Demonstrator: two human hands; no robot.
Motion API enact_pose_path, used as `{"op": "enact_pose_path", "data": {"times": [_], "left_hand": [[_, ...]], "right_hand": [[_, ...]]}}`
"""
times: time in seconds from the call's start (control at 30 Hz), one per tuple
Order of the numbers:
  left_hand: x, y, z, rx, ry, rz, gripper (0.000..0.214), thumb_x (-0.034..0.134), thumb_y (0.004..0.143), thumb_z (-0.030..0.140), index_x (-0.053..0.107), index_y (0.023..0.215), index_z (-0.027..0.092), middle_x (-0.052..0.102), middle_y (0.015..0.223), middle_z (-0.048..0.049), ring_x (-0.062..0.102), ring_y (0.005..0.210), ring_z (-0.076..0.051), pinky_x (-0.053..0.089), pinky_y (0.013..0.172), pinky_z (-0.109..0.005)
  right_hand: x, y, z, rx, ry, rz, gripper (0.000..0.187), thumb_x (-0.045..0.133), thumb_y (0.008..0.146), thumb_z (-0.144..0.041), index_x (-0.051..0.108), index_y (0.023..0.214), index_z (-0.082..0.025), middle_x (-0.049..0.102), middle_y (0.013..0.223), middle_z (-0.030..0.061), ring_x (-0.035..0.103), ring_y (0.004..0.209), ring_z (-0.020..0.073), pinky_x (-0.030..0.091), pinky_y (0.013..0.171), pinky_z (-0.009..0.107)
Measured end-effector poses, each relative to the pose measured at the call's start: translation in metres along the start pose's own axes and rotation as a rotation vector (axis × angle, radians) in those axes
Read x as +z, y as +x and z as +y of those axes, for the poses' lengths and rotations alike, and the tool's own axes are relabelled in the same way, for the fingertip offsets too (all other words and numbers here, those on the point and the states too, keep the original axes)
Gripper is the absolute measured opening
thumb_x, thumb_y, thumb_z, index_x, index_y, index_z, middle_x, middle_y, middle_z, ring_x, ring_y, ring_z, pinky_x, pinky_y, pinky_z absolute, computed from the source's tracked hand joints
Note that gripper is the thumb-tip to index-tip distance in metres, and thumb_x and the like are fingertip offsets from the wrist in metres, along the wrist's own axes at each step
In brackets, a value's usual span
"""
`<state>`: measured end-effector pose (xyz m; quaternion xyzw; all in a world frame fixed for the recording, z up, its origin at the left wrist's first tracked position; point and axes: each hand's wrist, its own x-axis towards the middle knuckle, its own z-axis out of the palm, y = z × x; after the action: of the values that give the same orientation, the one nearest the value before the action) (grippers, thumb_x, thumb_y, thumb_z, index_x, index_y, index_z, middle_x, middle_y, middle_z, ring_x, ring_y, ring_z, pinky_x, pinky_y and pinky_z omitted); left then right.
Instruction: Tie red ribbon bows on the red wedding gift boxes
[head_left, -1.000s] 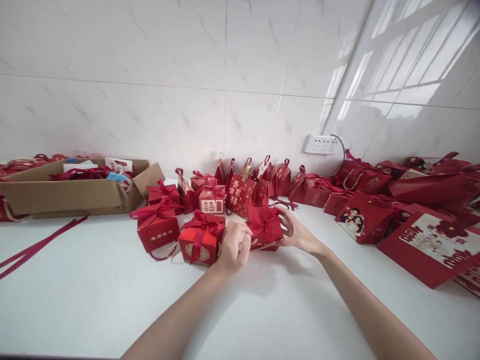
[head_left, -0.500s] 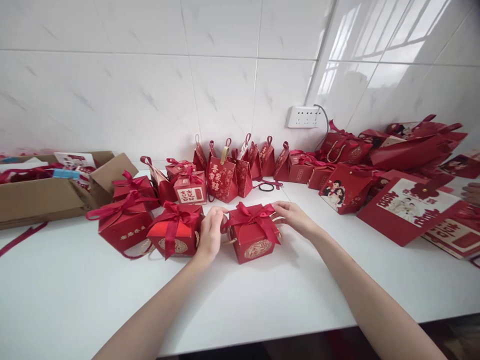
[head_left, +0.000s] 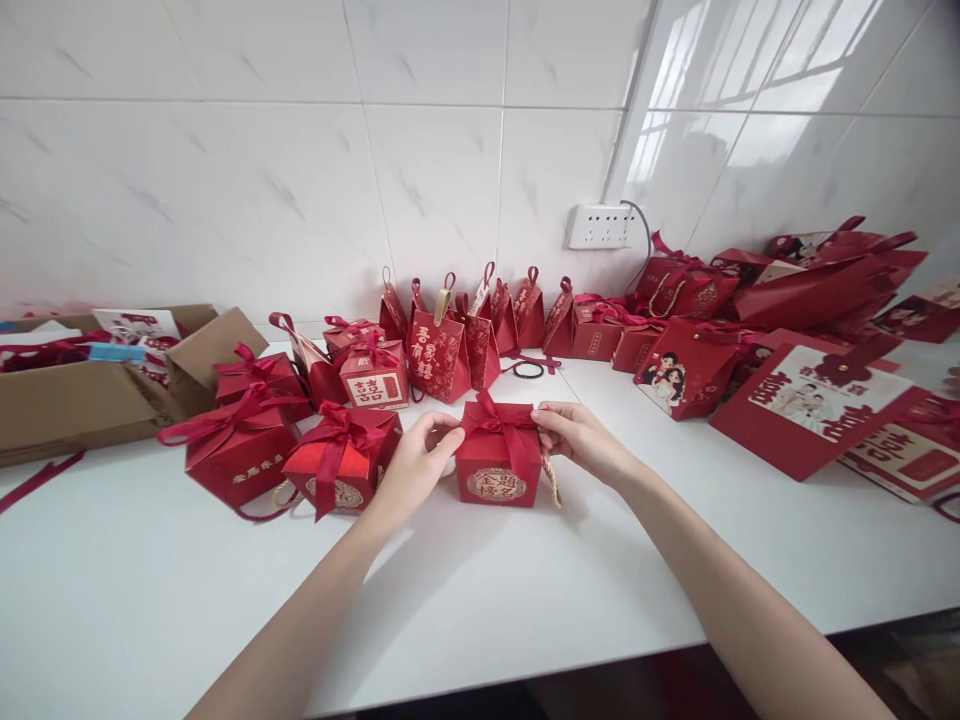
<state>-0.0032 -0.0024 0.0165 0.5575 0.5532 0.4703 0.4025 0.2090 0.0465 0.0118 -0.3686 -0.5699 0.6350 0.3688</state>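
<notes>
A red gift box (head_left: 497,487) with a gold round emblem stands upright on the white table, its front facing me. A dark red ribbon (head_left: 506,432) is tied in a bow on its lid. My right hand (head_left: 579,437) pinches the ribbon's right end at the upper right corner, beside a hanging gold cord handle (head_left: 553,482). At the upper left corner my left hand (head_left: 420,455) is closed, thumb and fingertips together on the ribbon's left side. Close by my left wrist sits a similar bowed box (head_left: 337,460), partly behind the hand.
Several small red bags (head_left: 439,355) and boxes line the tiled wall. An open cardboard carton (head_left: 75,410) with ribbons lies at left. Red packages (head_left: 810,400) pile up on the right. A black ring (head_left: 527,370) lies behind the box, and a power strip (head_left: 602,227) is on the wall.
The gift box has turned so its emblem faces me squarely. Both hands have closed in on the bow, and the right one now grips the ribbon end.
</notes>
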Motion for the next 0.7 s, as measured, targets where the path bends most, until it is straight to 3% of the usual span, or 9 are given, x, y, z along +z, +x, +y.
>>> {"op": "enact_pose_path", "data": {"times": [0.07,0.13,0.2,0.33,0.47,0.57,0.7], "left_hand": [[-0.001,0.001,0.001,0.002,0.017,0.031,0.020,0.056,0.071,0.036,0.056,0.082,0.019,0.057,0.073,0.0011,0.052,0.060,-0.011,0.039,0.052,-0.022],[-0.003,0.000,0.004,0.020,0.095,0.021,0.017,0.056,0.072,0.034,0.053,0.068,0.018,0.054,0.064,0.0023,0.049,0.056,-0.011,0.037,0.050,-0.022],[-0.006,-0.003,0.009,0.040,0.145,0.013,0.026,0.056,0.073,0.033,0.044,0.055,0.018,0.045,0.053,0.0043,0.042,0.047,-0.009,0.032,0.046,-0.021],[-0.010,-0.011,0.019,0.039,-0.010,-0.018,0.034,0.055,0.075,0.038,0.040,0.051,0.019,0.034,0.041,0.0070,0.030,0.033,-0.005,0.022,0.036,-0.021],[-0.014,-0.019,0.031,-0.105,-0.069,-0.300,0.037,0.054,0.077,0.043,0.053,0.053,0.016,0.051,0.044,0.0017,0.046,0.032,-0.008,0.021,0.033,-0.020],[-0.015,-0.023,0.035,-0.230,0.083,-0.567,0.035,0.056,0.077,0.042,0.056,0.056,0.014,0.064,0.057,-0.0046,0.059,0.043,-0.012,0.025,0.033,-0.019],[-0.019,-0.023,0.033,-0.328,0.287,-0.790,0.034,0.056,0.076,0.047,0.057,0.065,0.015,0.069,0.067,-0.0073,0.064,0.050,-0.014,0.025,0.034,-0.017]], "right_hand": [[-0.001,0.000,0.000,0.006,0.012,-0.043,0.036,0.065,0.072,-0.046,0.049,0.058,-0.018,0.056,0.051,-0.0017,0.054,0.048,0.0106,0.044,0.053,0.024],[-0.001,0.000,0.000,0.005,0.029,-0.058,0.035,0.064,0.074,-0.046,0.051,0.059,-0.017,0.058,0.051,-0.0009,0.056,0.048,0.0107,0.045,0.053,0.024],[-0.001,0.000,0.001,0.011,0.050,-0.053,0.036,0.064,0.074,-0.047,0.052,0.059,-0.017,0.059,0.050,-0.0006,0.057,0.047,0.0108,0.045,0.052,0.024],[0.002,0.000,0.003,0.035,0.079,-0.056,0.038,0.065,0.072,-0.049,0.051,0.059,-0.017,0.059,0.047,-0.0005,0.061,0.046,0.0133,0.048,0.052,0.025],[0.004,0.002,0.005,0.045,0.084,-0.050,0.039,0.066,0.070,-0.051,0.051,0.060,-0.016,0.058,0.045,-0.0015,0.061,0.044,0.0135,0.050,0.050,0.025],[0.004,0.003,0.006,0.038,0.073,-0.034,0.039,0.067,0.070,-0.051,0.052,0.061,-0.016,0.058,0.044,-0.0022,0.060,0.042,0.0131,0.050,0.049,0.025],[0.003,0.004,0.006,0.023,0.030,-0.002,0.041,0.066,0.070,-0.053,0.050,0.061,-0.017,0.059,0.046,-0.0018,0.060,0.044,0.0129,0.049,0.050,0.024]]}}
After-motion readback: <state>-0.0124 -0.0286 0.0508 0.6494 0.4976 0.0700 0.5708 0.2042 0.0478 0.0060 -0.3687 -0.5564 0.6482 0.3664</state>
